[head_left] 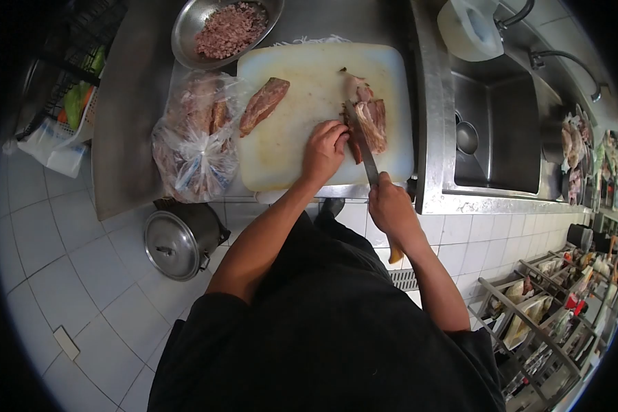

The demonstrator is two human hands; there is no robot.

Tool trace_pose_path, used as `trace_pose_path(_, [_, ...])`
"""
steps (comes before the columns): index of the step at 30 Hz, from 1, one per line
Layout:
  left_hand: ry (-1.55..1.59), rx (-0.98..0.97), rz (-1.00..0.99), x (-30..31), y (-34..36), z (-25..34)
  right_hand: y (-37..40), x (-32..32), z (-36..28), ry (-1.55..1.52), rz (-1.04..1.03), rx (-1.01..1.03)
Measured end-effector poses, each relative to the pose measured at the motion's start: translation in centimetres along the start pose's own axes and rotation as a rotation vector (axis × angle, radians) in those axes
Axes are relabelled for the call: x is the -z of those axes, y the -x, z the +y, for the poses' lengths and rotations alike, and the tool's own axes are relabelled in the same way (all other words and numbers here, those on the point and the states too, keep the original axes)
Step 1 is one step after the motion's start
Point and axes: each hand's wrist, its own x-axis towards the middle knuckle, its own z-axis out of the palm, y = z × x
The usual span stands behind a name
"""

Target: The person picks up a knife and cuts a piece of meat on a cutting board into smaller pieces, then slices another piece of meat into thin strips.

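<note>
A whitish cutting board [302, 75] lies on the steel counter. My right hand [393, 209] is closed around the handle of a knife [367, 154], its blade pointing away from me. The blade rests along a piece of cured-looking meat [371, 123] with pale and dark red layers, near the board's right side. Just left of the blade, my left hand [325, 152] has its fingers curled against a reddish-brown strip of that meat; its fingertips are partly hidden. Another slab of meat [264, 106] lies apart at the board's left edge.
Left of the board sits a clear plastic bag [196, 147] of meat. A steel bowl [184, 42] behind it holds chopped meat [232, 31]. The sink [501, 130] with a ladle [466, 137] is on the right. A lidded pot [175, 244] stands on the floor.
</note>
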Motion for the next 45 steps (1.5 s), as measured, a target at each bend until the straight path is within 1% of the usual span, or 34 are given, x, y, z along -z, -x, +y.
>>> trace_pose_path(3, [0.0,-0.021,-0.008,0.1,-0.1,-0.3,-0.7,-0.4,-0.4,0.0,0.003,-0.049])
trace_pose_path(6, [0.058,-0.02,-0.079,1.2,-0.1,-0.2,-0.5,-0.5,-0.1,-0.008,-0.006,-0.062])
trace_pose_path(9, [0.102,-0.027,-0.102,1.2,-0.1,0.1,-0.5,-0.5,0.1,-0.026,-0.01,-0.056])
trace_pose_path(12, [0.075,-0.01,-0.123,1.2,-0.1,0.3,0.1,0.0,-0.1,-0.037,-0.014,-0.022])
trace_pose_path(15, [0.055,-0.007,-0.121,1.2,-0.1,0.3,0.8,-0.1,0.1,0.001,-0.061,-0.124])
trace_pose_path(18, [0.054,-0.012,-0.106,1.2,-0.1,0.3,0.8,-0.1,0.0,-0.026,-0.052,-0.095])
trace_pose_path(24, [0.044,-0.021,-0.093,1.0,-0.1,-0.1,-1.4,-2.3,0.3,-0.017,0.052,-0.04])
trace_pose_path(27, [0.04,-0.047,-0.101,0.9,-0.1,-0.1,-0.4,-1.6,0.4,-0.005,0.019,-0.042])
trace_pose_path(30, [0.059,-0.028,-0.105,0.9,0.1,-0.1,1.4,-0.8,-0.3,-0.001,-0.039,-0.114])
trace_pose_path(35, [0.033,-0.027,-0.088,0.9,-0.1,-0.3,-0.7,-2.8,0.2,-0.038,0.015,-0.064])
trace_pose_path(39, [0.044,-0.037,-0.057,0.6,-0.2,-0.2,-0.4,-2.1,0.1,-0.055,0.014,-0.065])
trace_pose_path(42, [0.073,-0.092,-0.051,0.8,0.4,-0.1,-0.6,-2.0,0.6,-0.042,0.014,-0.05])
trace_pose_path(45, [0.06,-0.072,-0.103,0.9,0.2,0.1,-0.5,-2.0,0.6,-0.011,0.026,-0.048])
